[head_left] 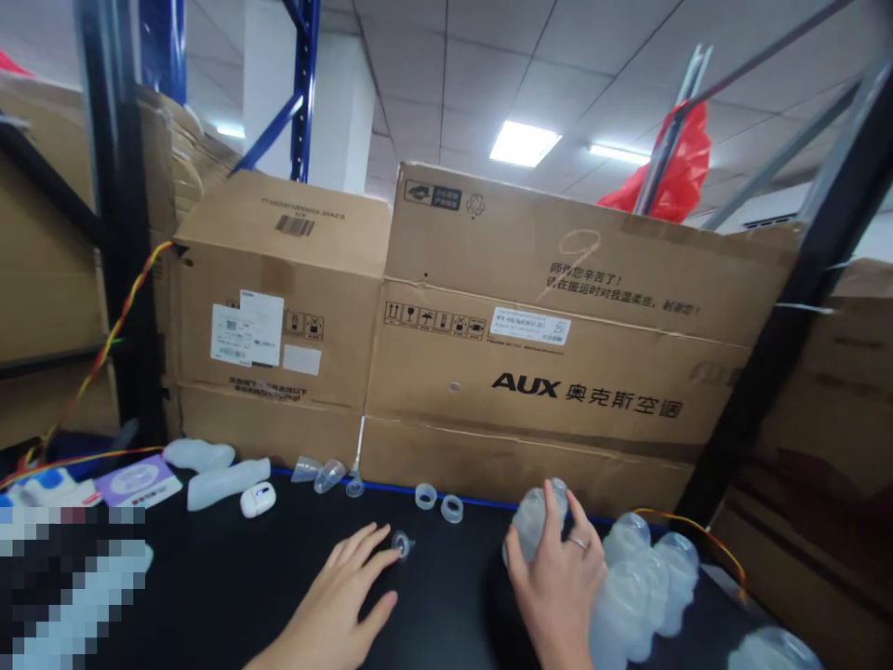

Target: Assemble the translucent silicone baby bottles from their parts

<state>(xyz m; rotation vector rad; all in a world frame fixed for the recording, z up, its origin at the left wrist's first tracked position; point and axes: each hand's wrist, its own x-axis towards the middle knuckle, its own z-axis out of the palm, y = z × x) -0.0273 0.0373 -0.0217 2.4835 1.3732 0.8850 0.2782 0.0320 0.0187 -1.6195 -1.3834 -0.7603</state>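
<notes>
My right hand (558,582) is wrapped around a clear plastic bottle (531,516) standing on the black table (209,596). Several more clear bottles (648,577) crowd together just right of it. My left hand (341,600) lies flat on the table with fingers spread; its fingertips touch a small clear funnel-shaped part (403,542). Two clear rings (439,502) lie a little beyond, near the table's far edge.
Large cardboard boxes (544,344) wall off the far edge of the table. Clear cone parts (317,472), a small white device (258,500), two frosted bagged items (213,473) and a purple leaflet (136,481) lie at the left. A dark rack post (781,335) slants at the right.
</notes>
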